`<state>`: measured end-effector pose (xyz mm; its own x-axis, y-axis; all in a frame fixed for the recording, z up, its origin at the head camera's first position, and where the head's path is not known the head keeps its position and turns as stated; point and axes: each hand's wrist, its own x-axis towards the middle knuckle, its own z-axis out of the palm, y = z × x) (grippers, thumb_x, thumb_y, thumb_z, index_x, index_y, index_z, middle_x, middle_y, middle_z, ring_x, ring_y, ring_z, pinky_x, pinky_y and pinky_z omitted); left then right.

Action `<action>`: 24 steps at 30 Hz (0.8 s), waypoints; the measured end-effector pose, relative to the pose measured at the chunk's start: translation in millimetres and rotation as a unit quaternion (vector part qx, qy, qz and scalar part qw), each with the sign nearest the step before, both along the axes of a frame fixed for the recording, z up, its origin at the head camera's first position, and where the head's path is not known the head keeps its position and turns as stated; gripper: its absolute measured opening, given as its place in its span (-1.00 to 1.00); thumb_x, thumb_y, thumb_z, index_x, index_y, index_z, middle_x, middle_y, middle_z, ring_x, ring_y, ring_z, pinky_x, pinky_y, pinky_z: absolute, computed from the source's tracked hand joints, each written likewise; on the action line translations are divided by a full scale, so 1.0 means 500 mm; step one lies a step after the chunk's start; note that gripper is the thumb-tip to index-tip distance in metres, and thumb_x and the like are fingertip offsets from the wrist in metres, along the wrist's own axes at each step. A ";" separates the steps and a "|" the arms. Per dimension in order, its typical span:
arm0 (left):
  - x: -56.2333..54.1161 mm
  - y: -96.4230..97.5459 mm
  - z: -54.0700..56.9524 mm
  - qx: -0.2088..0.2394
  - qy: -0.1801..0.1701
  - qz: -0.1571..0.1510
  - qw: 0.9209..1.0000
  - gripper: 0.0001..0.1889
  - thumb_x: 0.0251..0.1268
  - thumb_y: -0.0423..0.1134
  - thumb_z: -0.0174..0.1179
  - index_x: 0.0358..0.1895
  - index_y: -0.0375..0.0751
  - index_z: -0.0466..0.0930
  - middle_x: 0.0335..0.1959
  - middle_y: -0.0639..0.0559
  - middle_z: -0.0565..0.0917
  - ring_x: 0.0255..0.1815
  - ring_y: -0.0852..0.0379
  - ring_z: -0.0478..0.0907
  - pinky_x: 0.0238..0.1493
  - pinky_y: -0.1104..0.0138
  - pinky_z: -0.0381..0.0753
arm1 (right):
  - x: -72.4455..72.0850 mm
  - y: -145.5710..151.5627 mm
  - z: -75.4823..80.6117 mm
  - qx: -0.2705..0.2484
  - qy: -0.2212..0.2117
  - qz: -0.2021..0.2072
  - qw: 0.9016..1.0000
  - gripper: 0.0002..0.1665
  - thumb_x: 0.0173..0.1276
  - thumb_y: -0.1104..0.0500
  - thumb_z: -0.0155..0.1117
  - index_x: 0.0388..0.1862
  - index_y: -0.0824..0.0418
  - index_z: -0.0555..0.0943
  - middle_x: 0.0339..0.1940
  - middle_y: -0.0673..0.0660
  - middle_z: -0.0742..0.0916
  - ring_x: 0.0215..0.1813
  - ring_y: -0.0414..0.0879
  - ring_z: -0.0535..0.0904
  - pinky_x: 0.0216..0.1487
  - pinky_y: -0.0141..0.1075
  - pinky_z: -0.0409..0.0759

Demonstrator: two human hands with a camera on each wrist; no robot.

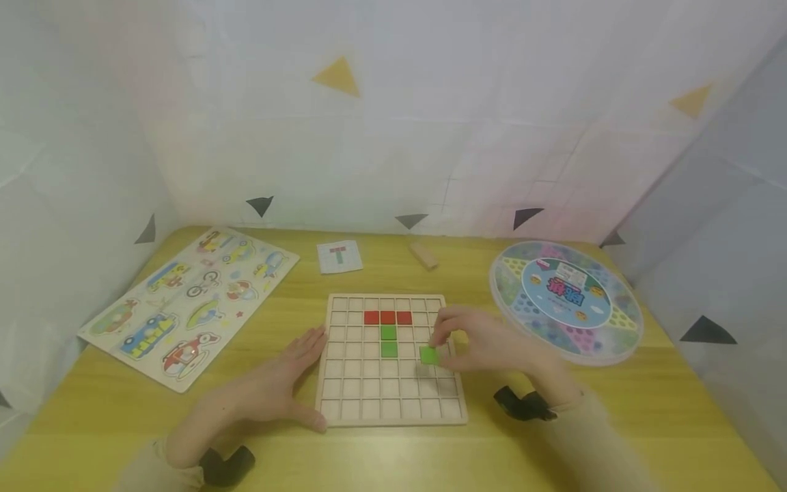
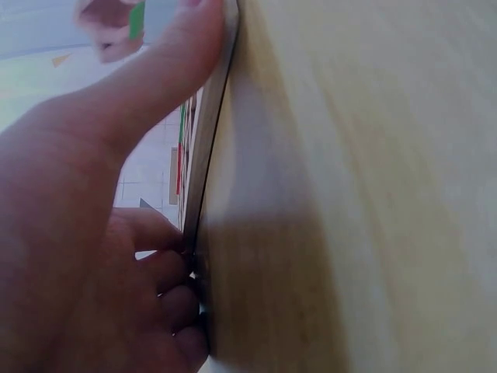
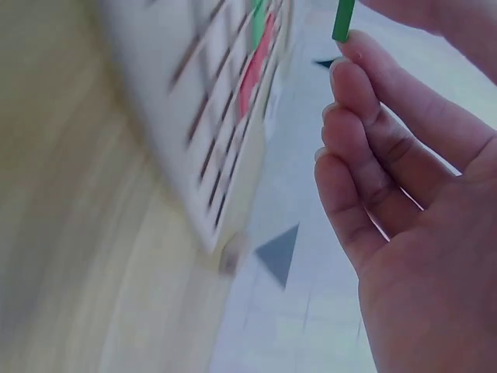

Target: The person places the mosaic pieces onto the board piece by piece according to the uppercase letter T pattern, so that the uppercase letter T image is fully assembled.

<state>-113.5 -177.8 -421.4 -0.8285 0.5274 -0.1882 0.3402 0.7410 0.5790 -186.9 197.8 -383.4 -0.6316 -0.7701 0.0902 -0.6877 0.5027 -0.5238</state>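
Note:
A wooden grid board (image 1: 393, 422) lies in the middle of the table. Three red tiles (image 1: 387, 318) form a row near its far side, and two green tiles (image 1: 389, 349) run down from the middle one. My right hand (image 1: 482, 340) pinches another green tile (image 1: 429, 355) between thumb and fingers, above the board's right part; in the right wrist view this tile (image 3: 343, 19) is seen edge-on. Along the board's left side rests my left hand (image 1: 270, 386), fingers extended at the edge and thumb at the near left corner. In the left wrist view that thumb (image 2: 167, 66) touches the rim.
Behind the board lie a small pattern card (image 1: 340, 257) with a red and green T and a small wooden block (image 1: 423, 256). A vehicle picture puzzle board (image 1: 230, 311) is at the left, and a round clear case (image 1: 565, 297) at the right. White sheeting (image 1: 393, 150) walls the table.

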 end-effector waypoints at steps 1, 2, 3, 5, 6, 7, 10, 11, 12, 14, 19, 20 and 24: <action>0.000 0.000 0.000 0.000 0.001 -0.001 1.000 0.41 -0.23 0.49 0.39 0.62 -0.21 -0.14 0.66 -0.10 -0.22 0.65 -0.20 -0.25 0.55 -0.17 0.00 | -0.001 -0.013 0.004 0.003 -0.004 0.001 1.000 -0.84 0.18 0.14 0.49 -0.28 -0.10 0.71 -0.23 -0.16 0.64 -0.13 -0.14 0.60 0.00 -0.16 0.66; 0.000 -0.001 0.000 -0.001 0.002 -0.001 1.000 0.41 -0.23 0.49 0.39 0.62 -0.21 -0.14 0.67 -0.09 -0.22 0.65 -0.19 -0.25 0.55 -0.16 0.00 | -0.003 -0.026 0.005 0.004 -0.007 0.003 1.000 -0.85 0.19 0.14 0.48 -0.27 -0.08 0.72 -0.23 -0.16 0.64 -0.12 -0.14 0.59 0.01 -0.16 0.65; 0.000 -0.001 -0.001 -0.001 0.002 -0.003 1.000 0.41 -0.22 0.49 0.39 0.62 -0.21 -0.14 0.67 -0.09 -0.22 0.65 -0.19 -0.25 0.54 -0.16 0.00 | -0.005 -0.038 0.007 0.002 -0.011 0.007 1.000 -0.86 0.20 0.15 0.47 -0.27 -0.07 0.72 -0.23 -0.17 0.63 -0.11 -0.15 0.59 0.02 -0.14 0.65; 0.001 -0.002 -0.001 -0.002 0.004 -0.004 1.000 0.40 -0.22 0.49 0.38 0.62 -0.23 -0.13 0.67 -0.10 -0.21 0.65 -0.20 -0.24 0.54 -0.16 0.01 | -0.010 -0.060 0.010 -0.007 -0.018 0.018 1.000 -0.86 0.21 0.17 0.46 -0.25 -0.02 0.73 -0.23 -0.15 0.62 -0.09 -0.16 0.57 0.03 -0.14 0.64; 0.002 -0.003 0.000 -0.001 0.005 -0.005 1.000 0.40 -0.22 0.49 0.38 0.62 -0.23 -0.13 0.67 -0.10 -0.21 0.65 -0.21 -0.24 0.54 -0.16 0.01 | -0.013 -0.069 0.010 -0.014 -0.019 0.024 0.999 -0.86 0.21 0.17 0.46 -0.24 0.01 0.73 -0.24 -0.15 0.62 -0.09 -0.16 0.57 0.03 -0.14 0.63; 0.002 -0.003 0.000 0.001 0.005 -0.006 1.000 0.40 -0.22 0.49 0.38 0.62 -0.24 -0.13 0.66 -0.11 -0.21 0.65 -0.22 -0.23 0.54 -0.17 0.01 | -0.016 -0.077 0.011 -0.021 -0.022 0.030 0.999 -0.87 0.22 0.17 0.46 -0.24 0.04 0.73 -0.24 -0.13 0.62 -0.09 -0.17 0.57 0.04 -0.14 0.63; 0.002 -0.002 0.001 0.001 0.009 -0.007 1.000 0.40 -0.22 0.49 0.38 0.62 -0.24 -0.13 0.66 -0.12 -0.20 0.64 -0.24 -0.22 0.54 -0.18 0.02 | -0.021 -0.094 0.009 -0.033 -0.026 0.050 0.998 -0.88 0.23 0.16 0.45 -0.24 0.08 0.73 -0.24 -0.07 0.64 -0.10 -0.17 0.57 0.02 -0.16 0.64; 0.001 -0.002 0.001 0.002 0.009 -0.007 1.000 0.40 -0.22 0.49 0.38 0.62 -0.24 -0.13 0.66 -0.12 -0.20 0.64 -0.25 -0.22 0.53 -0.19 0.02 | -0.022 -0.096 0.008 -0.032 -0.027 0.053 0.998 -0.88 0.24 0.15 0.45 -0.24 0.07 0.73 -0.24 -0.07 0.64 -0.10 -0.17 0.57 0.02 -0.17 0.64; 0.000 -0.001 0.002 -0.001 0.009 -0.006 1.000 0.41 -0.22 0.49 0.38 0.62 -0.23 -0.14 0.66 -0.11 -0.20 0.64 -0.24 -0.22 0.54 -0.17 0.01 | -0.022 -0.097 0.006 -0.029 -0.029 0.053 0.998 -0.88 0.24 0.14 0.46 -0.24 0.07 0.73 -0.24 -0.08 0.63 -0.10 -0.18 0.56 0.02 -0.17 0.65; -0.001 0.000 0.001 -0.007 0.011 -0.005 1.000 0.41 -0.24 0.50 0.38 0.62 -0.22 -0.14 0.66 -0.10 -0.21 0.64 -0.23 -0.22 0.54 -0.17 0.01 | -0.021 -0.096 0.004 -0.022 -0.038 0.044 0.998 -0.88 0.24 0.13 0.46 -0.23 0.06 0.73 -0.24 -0.10 0.62 -0.09 -0.20 0.55 0.03 -0.18 0.64; -0.002 0.002 -0.002 -0.010 0.013 -0.003 1.000 0.43 -0.26 0.50 0.39 0.62 -0.22 -0.14 0.66 -0.09 -0.21 0.65 -0.21 -0.22 0.54 -0.17 0.01 | -0.020 -0.091 -0.002 -0.016 -0.048 0.014 0.999 -0.84 0.22 0.16 0.49 -0.21 0.11 0.75 -0.24 -0.12 0.61 -0.08 -0.20 0.53 0.06 -0.16 0.63; -0.002 0.002 -0.002 -0.010 0.013 -0.003 1.000 0.42 -0.26 0.51 0.38 0.62 -0.21 -0.13 0.67 -0.08 -0.21 0.65 -0.20 -0.22 0.54 -0.16 0.02 | -0.021 -0.092 -0.005 -0.014 -0.047 0.012 0.999 -0.84 0.21 0.16 0.49 -0.22 0.11 0.75 -0.25 -0.11 0.61 -0.09 -0.19 0.53 0.05 -0.17 0.63; -0.002 0.001 -0.002 -0.004 0.013 -0.005 1.000 0.42 -0.25 0.51 0.38 0.62 -0.23 -0.13 0.66 -0.09 -0.21 0.65 -0.21 -0.22 0.54 -0.18 0.01 | -0.020 -0.108 -0.019 -0.004 -0.041 0.020 0.999 -0.85 0.19 0.14 0.50 -0.24 0.06 0.74 -0.23 -0.10 0.62 -0.08 -0.16 0.51 0.01 -0.26 0.61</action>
<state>-114.4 -177.3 -422.3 -0.8276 0.5348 -0.1705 0.3631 0.7417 0.5639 -197.1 143.8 -392.8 -0.6065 -0.7937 0.0468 -0.6617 0.4713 -0.5832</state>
